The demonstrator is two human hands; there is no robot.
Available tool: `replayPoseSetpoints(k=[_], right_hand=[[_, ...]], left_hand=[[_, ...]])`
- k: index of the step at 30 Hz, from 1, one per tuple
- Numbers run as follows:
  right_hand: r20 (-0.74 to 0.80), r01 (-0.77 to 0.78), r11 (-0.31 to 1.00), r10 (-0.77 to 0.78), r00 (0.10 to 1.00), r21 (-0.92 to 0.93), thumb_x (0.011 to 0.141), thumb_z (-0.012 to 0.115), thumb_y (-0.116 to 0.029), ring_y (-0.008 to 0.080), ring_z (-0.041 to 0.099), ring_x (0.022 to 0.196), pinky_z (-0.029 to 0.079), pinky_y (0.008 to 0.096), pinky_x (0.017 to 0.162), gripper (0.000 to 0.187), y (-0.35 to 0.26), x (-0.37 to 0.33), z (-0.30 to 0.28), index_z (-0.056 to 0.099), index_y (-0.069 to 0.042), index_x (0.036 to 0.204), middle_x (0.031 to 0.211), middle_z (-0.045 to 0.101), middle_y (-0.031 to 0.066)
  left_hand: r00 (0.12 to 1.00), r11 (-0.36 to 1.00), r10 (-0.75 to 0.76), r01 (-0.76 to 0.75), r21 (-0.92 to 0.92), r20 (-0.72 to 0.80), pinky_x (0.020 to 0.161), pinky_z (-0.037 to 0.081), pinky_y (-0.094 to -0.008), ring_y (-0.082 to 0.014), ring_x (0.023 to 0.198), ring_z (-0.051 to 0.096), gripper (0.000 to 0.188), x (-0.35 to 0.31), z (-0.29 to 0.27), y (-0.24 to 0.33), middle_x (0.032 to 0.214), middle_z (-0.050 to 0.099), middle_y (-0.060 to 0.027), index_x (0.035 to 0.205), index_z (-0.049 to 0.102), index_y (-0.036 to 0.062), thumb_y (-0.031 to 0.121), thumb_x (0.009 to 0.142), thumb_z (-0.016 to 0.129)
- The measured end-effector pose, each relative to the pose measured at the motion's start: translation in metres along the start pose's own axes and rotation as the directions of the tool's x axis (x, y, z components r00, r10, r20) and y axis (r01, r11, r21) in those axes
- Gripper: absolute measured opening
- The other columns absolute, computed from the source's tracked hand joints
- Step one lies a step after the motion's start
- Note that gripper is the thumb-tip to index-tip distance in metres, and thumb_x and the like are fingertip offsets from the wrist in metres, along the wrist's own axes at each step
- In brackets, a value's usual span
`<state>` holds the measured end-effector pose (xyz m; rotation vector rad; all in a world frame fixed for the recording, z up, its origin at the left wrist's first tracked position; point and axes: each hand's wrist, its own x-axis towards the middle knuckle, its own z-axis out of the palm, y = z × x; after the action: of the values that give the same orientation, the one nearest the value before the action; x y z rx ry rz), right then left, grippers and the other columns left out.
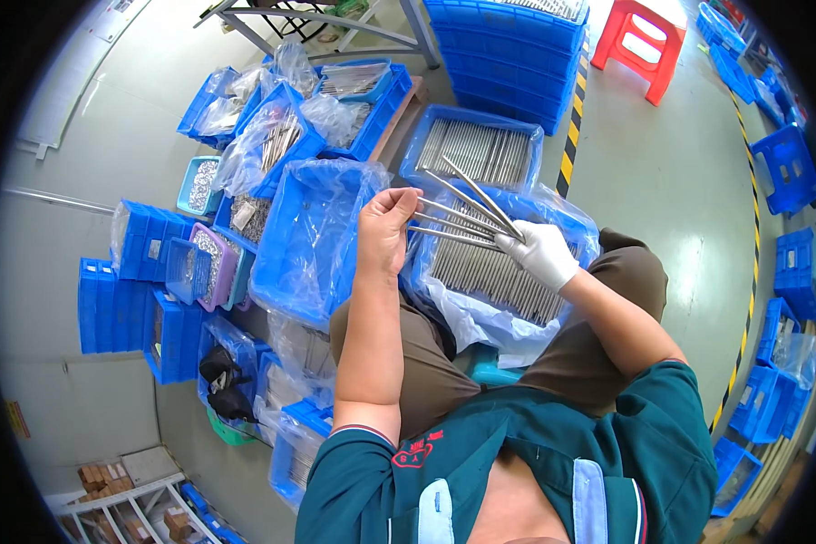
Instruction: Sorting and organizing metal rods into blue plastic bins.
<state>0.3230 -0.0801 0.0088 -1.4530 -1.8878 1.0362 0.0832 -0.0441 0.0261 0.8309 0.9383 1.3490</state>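
Several slim metal rods fan out from my right hand, which wears a white glove and is closed round their near ends. My bare left hand pinches the far ends of some of these rods between thumb and fingers. Two rods point up and away, free of the left hand. Beneath both hands stands a blue crate lined with clear plastic, holding rows of similar metal rods. Just beyond it, another blue crate contains more rods laid side by side.
At left, a blue crate is lined with clear plastic. Bagged parts fill blue crates farther off, beside a purple basket. Stacked blue crates and a red stool stand ahead. Striped floor tape runs along the right.
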Motion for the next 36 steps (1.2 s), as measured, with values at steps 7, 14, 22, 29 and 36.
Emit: replayPoseSetpoints(k=[7, 14, 22, 29, 36], right_hand=[[-0.137, 0.139, 0.979, -0.159, 0.978, -0.149, 0.084, 0.059, -0.029, 0.0327, 0.058, 0.059, 0.045, 0.0391, 0.055, 0.023, 0.004, -0.002, 0.000, 0.062, -0.007, 0.077, 0.062, 0.056, 0.0153], [-0.158, 0.151, 0.972, -0.180, 0.971, -0.178, 0.084, 0.060, -0.028, 0.0322, 0.058, 0.058, 0.044, 0.0388, 0.053, 0.022, 0.001, -0.004, 0.002, 0.061, -0.007, 0.077, 0.061, 0.056, 0.0151], [-0.110, 0.109, 0.980, -0.128, 0.986, -0.165, 0.084, 0.059, -0.030, 0.0327, 0.059, 0.061, 0.045, 0.0392, 0.056, 0.023, 0.002, 0.000, 0.002, 0.063, -0.007, 0.079, 0.064, 0.058, 0.0154], [0.087, 0.056, 0.995, -0.049, 0.995, -0.077, 0.086, 0.056, -0.033, 0.0314, 0.060, 0.064, 0.046, 0.0371, 0.060, 0.028, 0.007, -0.002, 0.006, 0.065, -0.007, 0.085, 0.068, 0.059, 0.0151], [0.117, 0.080, 0.995, -0.072, 0.990, -0.061, 0.086, 0.056, -0.034, 0.0322, 0.059, 0.065, 0.046, 0.0381, 0.060, 0.029, 0.004, -0.004, 0.003, 0.064, -0.006, 0.085, 0.069, 0.059, 0.0160]], left_hand=[[1.000, 1.000, -0.008, 0.008, 0.015, -0.012, 0.071, 0.044, -0.0220, -0.0101, 0.072, 0.056, 0.011, 0.000, 0.006, -0.003, 0.080, 0.064, -0.0042, 0.087, 0.063, 0.0000, 0.007, 0.080, 0.068], [0.997, 0.997, -0.073, 0.072, -0.036, -0.012, 0.067, 0.042, -0.0231, -0.0107, 0.069, 0.056, 0.011, -0.005, 0.009, -0.017, 0.078, 0.063, -0.0039, 0.087, 0.063, 0.0026, 0.010, 0.081, 0.068], [0.981, 0.934, 0.139, -0.084, 0.347, -0.137, 0.062, 0.041, -0.0182, -0.0050, 0.067, 0.051, 0.012, -0.003, 0.012, -0.005, 0.076, 0.060, 0.0004, 0.085, 0.063, 0.0013, 0.012, 0.082, 0.068], [0.989, 0.981, 0.116, -0.100, 0.164, -0.090, 0.069, 0.045, -0.0208, -0.0080, 0.072, 0.056, 0.012, 0.003, 0.005, 0.002, 0.078, 0.063, -0.0026, 0.088, 0.064, -0.0003, 0.008, 0.080, 0.068], [0.999, 0.995, -0.018, 0.023, 0.094, -0.051, 0.068, 0.045, -0.0207, -0.0088, 0.070, 0.056, 0.011, 0.000, 0.006, 0.005, 0.078, 0.063, -0.0023, 0.087, 0.064, 0.0006, 0.010, 0.081, 0.068]])
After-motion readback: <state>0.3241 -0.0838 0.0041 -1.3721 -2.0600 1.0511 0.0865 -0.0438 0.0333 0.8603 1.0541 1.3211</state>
